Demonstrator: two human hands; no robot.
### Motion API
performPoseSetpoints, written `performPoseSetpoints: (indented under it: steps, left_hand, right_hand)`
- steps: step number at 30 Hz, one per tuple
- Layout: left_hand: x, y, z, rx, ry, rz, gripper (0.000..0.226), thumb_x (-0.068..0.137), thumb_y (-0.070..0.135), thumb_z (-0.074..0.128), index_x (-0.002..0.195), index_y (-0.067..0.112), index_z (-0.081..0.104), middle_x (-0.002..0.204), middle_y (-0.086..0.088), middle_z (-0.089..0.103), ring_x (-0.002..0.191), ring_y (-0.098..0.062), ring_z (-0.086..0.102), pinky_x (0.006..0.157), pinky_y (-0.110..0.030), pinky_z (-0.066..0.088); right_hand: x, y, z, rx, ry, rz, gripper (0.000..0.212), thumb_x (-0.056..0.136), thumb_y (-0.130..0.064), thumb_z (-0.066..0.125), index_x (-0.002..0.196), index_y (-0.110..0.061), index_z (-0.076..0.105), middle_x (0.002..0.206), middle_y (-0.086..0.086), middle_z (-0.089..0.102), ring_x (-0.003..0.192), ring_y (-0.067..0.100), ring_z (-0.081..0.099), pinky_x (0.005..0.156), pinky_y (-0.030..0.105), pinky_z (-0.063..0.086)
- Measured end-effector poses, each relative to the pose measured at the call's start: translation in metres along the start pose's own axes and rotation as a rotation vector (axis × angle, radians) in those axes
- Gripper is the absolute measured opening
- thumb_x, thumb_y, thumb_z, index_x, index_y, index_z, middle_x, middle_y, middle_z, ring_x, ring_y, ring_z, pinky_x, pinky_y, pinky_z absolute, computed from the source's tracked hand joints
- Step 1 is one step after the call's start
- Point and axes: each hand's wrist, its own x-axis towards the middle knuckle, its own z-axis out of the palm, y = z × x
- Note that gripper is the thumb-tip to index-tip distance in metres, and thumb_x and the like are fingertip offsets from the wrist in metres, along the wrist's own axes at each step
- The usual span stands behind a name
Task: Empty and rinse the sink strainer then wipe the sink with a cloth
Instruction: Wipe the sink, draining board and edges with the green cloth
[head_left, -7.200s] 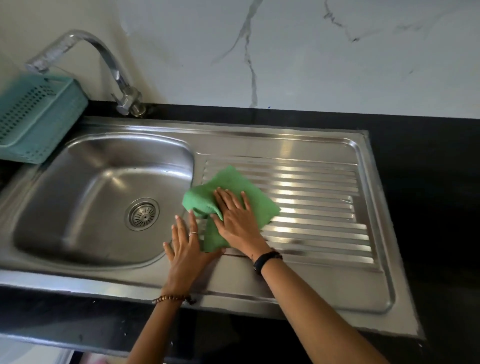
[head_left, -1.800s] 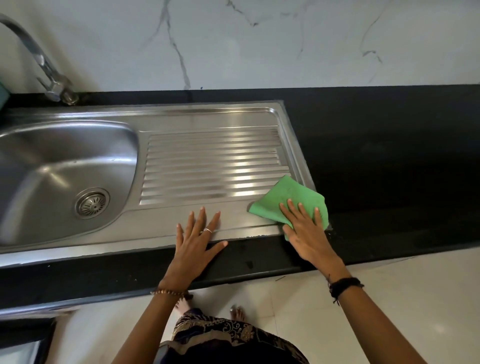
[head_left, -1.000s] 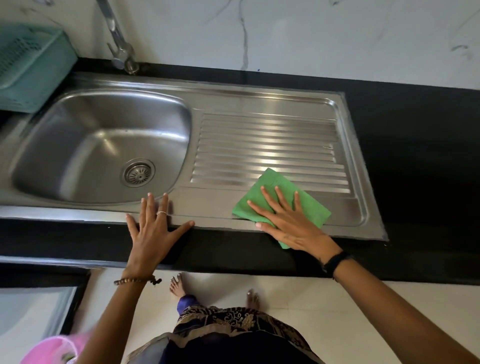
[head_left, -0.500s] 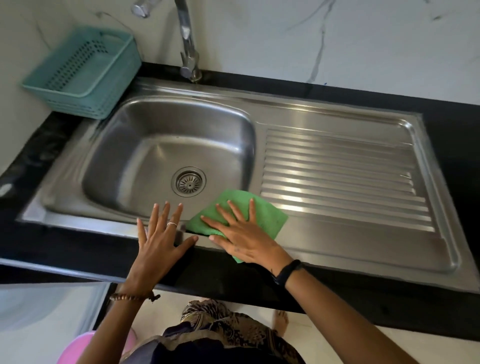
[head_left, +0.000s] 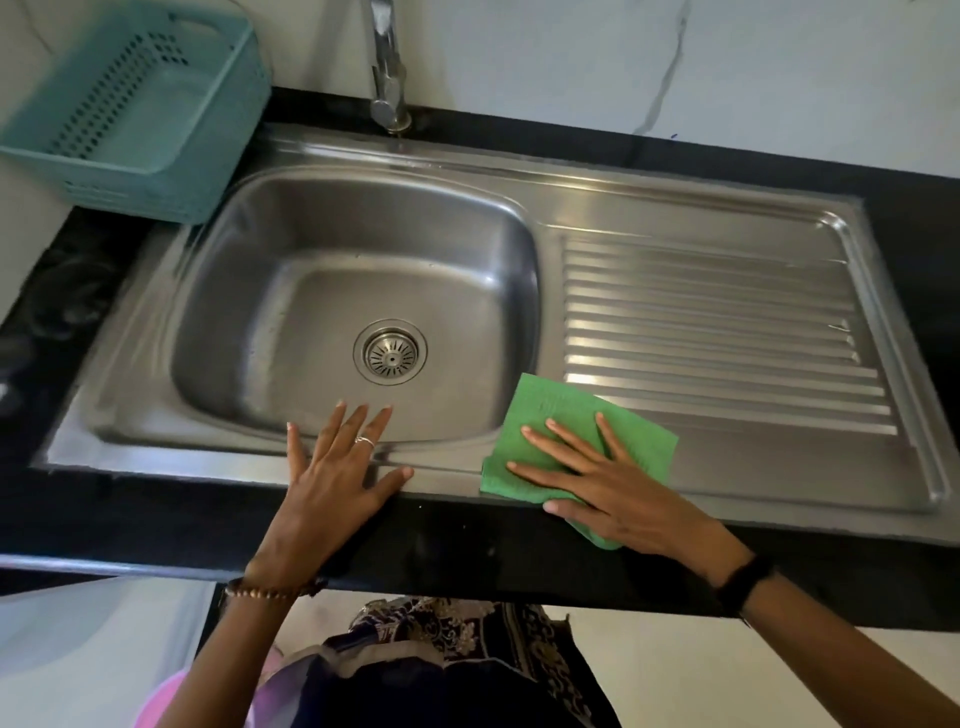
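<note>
A teal plastic basket (head_left: 130, 109) sits at the back left by the tap (head_left: 387, 78), whose top is cut off. The strainer (head_left: 390, 354) sits in the steel sink (head_left: 322, 218) bottom. The green cloth (head_left: 550, 421) lies at the front rim, one corner pointing to the bowl. The right hand (head_left: 613, 483) presses it flat, fingers spread. The left hand (head_left: 332, 478) rests flat on the rim, fingers apart.
</note>
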Motion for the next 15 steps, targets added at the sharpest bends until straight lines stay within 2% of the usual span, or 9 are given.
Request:
performPoseSetpoints:
  steps: [3,5,6,8,10,12,15]
  left_hand:
    - [-0.007,-0.006,-0.001,-0.092,0.078,-0.02,0.052,0.097,0.034,0.033,0.144,0.033,0.013,0.156,0.001,0.018,0.139,-0.005,-0.009,0.113,-0.048,-0.016]
    - [-0.011,-0.01,-0.003,-0.085,0.134,-0.046,0.049,0.098,0.022,0.033,0.145,0.03,0.017,0.155,-0.001,0.023,0.144,-0.011,0.001,0.114,-0.05,-0.011]
    - [-0.014,-0.013,-0.005,-0.078,0.154,-0.075,0.049,0.098,0.018,0.033,0.145,0.028,0.019,0.155,-0.002,0.023,0.145,-0.014,0.004,0.114,-0.051,-0.01]
    - [-0.019,-0.021,-0.01,-0.06,0.184,-0.141,0.05,0.098,0.017,0.032,0.145,0.026,0.02,0.155,-0.003,0.022,0.146,-0.017,0.006,0.114,-0.05,-0.009]
    - [-0.024,-0.034,-0.016,-0.026,0.193,-0.204,0.049,0.098,0.017,0.032,0.146,0.025,0.021,0.155,-0.004,0.023,0.146,-0.02,0.006,0.115,-0.051,-0.006]
    - [-0.027,-0.048,-0.02,-0.008,0.176,-0.252,0.047,0.099,0.021,0.032,0.145,0.023,0.025,0.154,-0.003,0.026,0.146,-0.022,0.008,0.115,-0.053,-0.003]
    - [-0.027,-0.059,-0.025,-0.018,0.16,-0.284,0.044,0.097,0.032,0.035,0.141,0.025,0.035,0.152,0.002,0.031,0.145,-0.019,0.012,0.112,-0.054,-0.013]
  right_hand:
    - [0.027,-0.015,-0.006,0.004,-0.033,-0.094,0.048,0.092,-0.061,0.01,0.137,-0.061,-0.007,0.154,-0.023,-0.017,0.144,0.007,-0.021,0.11,0.052,-0.025]
    - [0.053,-0.033,-0.008,0.008,-0.038,-0.147,0.05,0.094,-0.058,0.018,0.137,-0.059,-0.006,0.156,-0.021,-0.009,0.147,0.012,-0.007,0.113,0.052,-0.017]
    - [0.069,-0.045,-0.011,0.018,-0.046,-0.172,0.051,0.095,-0.055,0.022,0.14,-0.056,-0.003,0.157,-0.019,-0.004,0.147,0.013,0.001,0.116,0.052,-0.009]
    - [0.101,-0.072,-0.016,0.054,-0.053,-0.201,0.052,0.096,-0.052,0.028,0.144,-0.049,0.007,0.159,-0.013,0.006,0.145,0.017,0.018,0.116,0.047,0.012]
    - [0.123,-0.098,-0.021,0.094,-0.053,-0.203,0.053,0.097,-0.05,0.03,0.146,-0.043,0.012,0.159,-0.007,0.014,0.14,0.023,0.029,0.112,0.044,0.025]
    - [0.133,-0.11,-0.021,0.128,-0.047,-0.2,0.053,0.098,-0.049,0.029,0.147,-0.041,0.013,0.158,-0.004,0.018,0.137,0.026,0.034,0.11,0.045,0.028]
    - [0.123,-0.102,-0.017,0.156,-0.028,-0.208,0.052,0.098,-0.049,0.028,0.147,-0.041,0.013,0.159,-0.006,0.015,0.14,0.022,0.029,0.113,0.041,0.023]
